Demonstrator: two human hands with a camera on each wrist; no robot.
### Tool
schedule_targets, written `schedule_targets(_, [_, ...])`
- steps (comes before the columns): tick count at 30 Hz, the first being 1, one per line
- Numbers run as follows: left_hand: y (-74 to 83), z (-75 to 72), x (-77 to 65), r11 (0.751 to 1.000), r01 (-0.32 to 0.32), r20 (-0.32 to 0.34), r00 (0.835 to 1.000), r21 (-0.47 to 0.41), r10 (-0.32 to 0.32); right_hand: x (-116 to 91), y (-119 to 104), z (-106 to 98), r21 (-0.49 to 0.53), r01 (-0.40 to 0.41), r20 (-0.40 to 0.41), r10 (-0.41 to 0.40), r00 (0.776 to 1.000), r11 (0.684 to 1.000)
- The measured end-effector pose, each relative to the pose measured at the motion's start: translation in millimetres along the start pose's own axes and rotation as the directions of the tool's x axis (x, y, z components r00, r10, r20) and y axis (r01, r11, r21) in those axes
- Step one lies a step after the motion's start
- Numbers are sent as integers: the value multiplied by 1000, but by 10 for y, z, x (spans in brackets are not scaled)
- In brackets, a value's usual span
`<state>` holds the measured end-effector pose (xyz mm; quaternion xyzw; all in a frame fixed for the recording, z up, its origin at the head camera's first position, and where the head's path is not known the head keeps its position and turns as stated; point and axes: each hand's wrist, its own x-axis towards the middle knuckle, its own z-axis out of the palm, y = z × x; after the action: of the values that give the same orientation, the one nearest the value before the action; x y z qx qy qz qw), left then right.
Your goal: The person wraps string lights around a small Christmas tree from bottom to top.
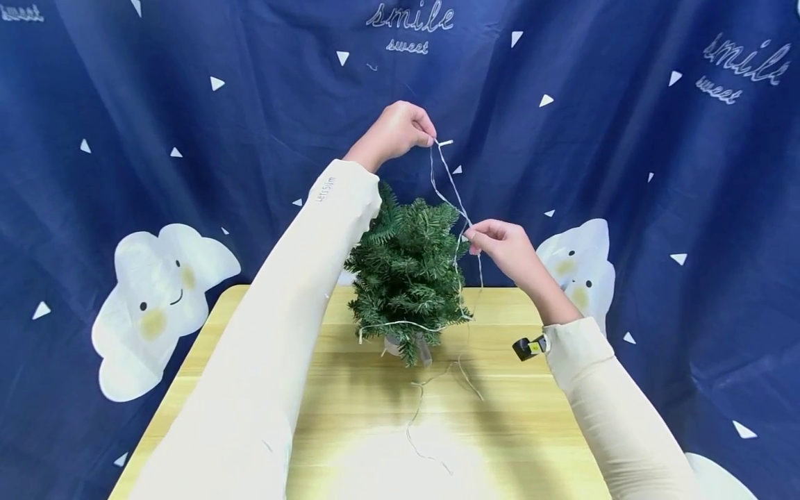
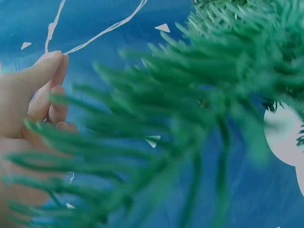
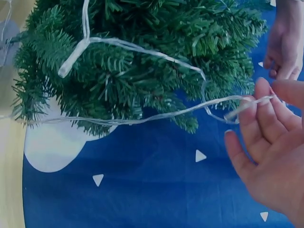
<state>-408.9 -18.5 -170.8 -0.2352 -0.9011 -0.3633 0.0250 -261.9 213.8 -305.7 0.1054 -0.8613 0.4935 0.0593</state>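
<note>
A small green artificial Christmas tree (image 1: pixel 409 264) stands on the wooden table. My left hand (image 1: pixel 400 130) is raised above and behind the treetop, pinching a thin white string of lights (image 1: pixel 451 187) between thumb and fingertips. To the right of the tree, my right hand (image 1: pixel 503 248) pinches the same string lower down. Between both hands the strand hangs in a narrow loop, with a small white bulb near the left fingertips. In the right wrist view, a white bulb (image 3: pixel 73 58) and its wire lie against the branches. Blurred needles (image 2: pixel 142 128) cover part of the left wrist view.
More of the wire (image 1: pixel 420 410) trails across the wooden table (image 1: pixel 350 417) toward the front. A blue curtain (image 1: pixel 281 104) with white triangles and clouds hangs close behind the table. A black wrist camera (image 1: pixel 528 348) sits at the right cuff.
</note>
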Motion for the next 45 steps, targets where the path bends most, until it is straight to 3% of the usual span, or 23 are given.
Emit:
schedule_targets(5, [-91, -25, -10, 1000, -16, -16, 1000, -2, 16, -46, 39, -88, -83, -36, 67, 41, 997, 996])
schedule_targets(12, [-198, -62, -32, 1000, -18, -2, 1000, 21, 18, -93, 121, -173, -113, -88, 123, 102, 987, 990])
schedule_targets(16, [-204, -93, -41, 1000, -18, 3, 1000, 12, 18, -97, 188, -213, 52, -83, 139, 75, 987, 995])
schedule_targets(21, [-193, -127, -56, 1000, -8, 11, 1000, -8, 8, -99, 263, -269, 306, -102, 172, 50, 984, 947])
schedule_targets(24, [-197, -146, -69, 1000, 0, 20, 1000, -14, 0, -122, 297, -294, 316, -119, 181, 64, 982, 941])
schedule_targets(29, [-216, -166, -94, 999, -11, 6, 1000, -45, 11, -183, 342, -316, 260, -122, 188, 74, 979, 958])
schedule_targets(34, [-201, -162, -107, 996, -46, 14, 999, -71, 47, -192, 257, -292, 337, -35, 84, 7, 996, 941])
schedule_targets(39, [-239, -155, -112, 991, 5, 61, 998, -134, 3, -94, -26, -207, 461, 78, -74, -49, 996, 884])
schedule_targets(45, [-307, -195, -127, 931, 120, 173, 983, -344, -63, 7, -264, -138, 505, 157, -177, -76, 981, 849])
